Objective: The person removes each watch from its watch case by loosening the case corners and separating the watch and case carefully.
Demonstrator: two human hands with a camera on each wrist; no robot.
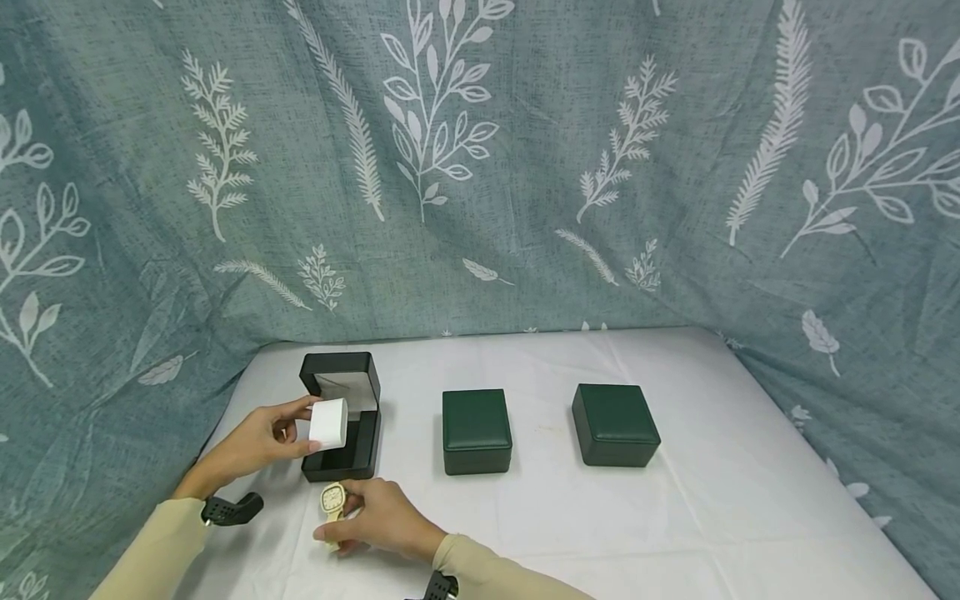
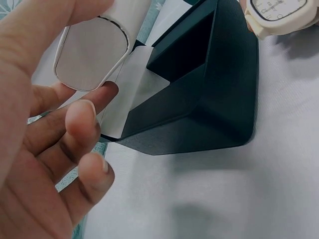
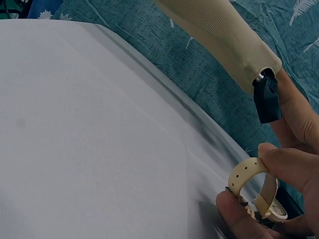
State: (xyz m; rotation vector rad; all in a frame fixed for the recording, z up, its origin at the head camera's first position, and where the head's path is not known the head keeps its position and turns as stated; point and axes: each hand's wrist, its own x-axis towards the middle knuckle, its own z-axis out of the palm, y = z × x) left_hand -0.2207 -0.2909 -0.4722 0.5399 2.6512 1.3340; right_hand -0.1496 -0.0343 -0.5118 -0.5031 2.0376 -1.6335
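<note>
Head view, left hand [image 1: 262,442]: pinches the white pillow [image 1: 328,422] between thumb and fingers, just over the open box [image 1: 341,417].
Head view, right hand [image 1: 382,518]: holds the cream watch [image 1: 332,500] on the white table [image 1: 712,500], just in front of the open box.
Head view, closed boxes: one green box [image 1: 476,431] mid-table, another [image 1: 615,423] to its right, well apart.
Left wrist view: pillow [image 2: 92,52] gripped from above, lower fingers [image 2: 84,114] loose; dark box [image 2: 209,94] beside it; watch [image 2: 279,17] at the top edge.
Right wrist view: thumb and fingers [image 3: 286,169] pinch the watch strap [image 3: 249,177]; the other arm's beige sleeve [image 3: 224,35] lies beyond.

light: soft, even | shadows: faint | left-wrist foreground blurred | head edges warped
</note>
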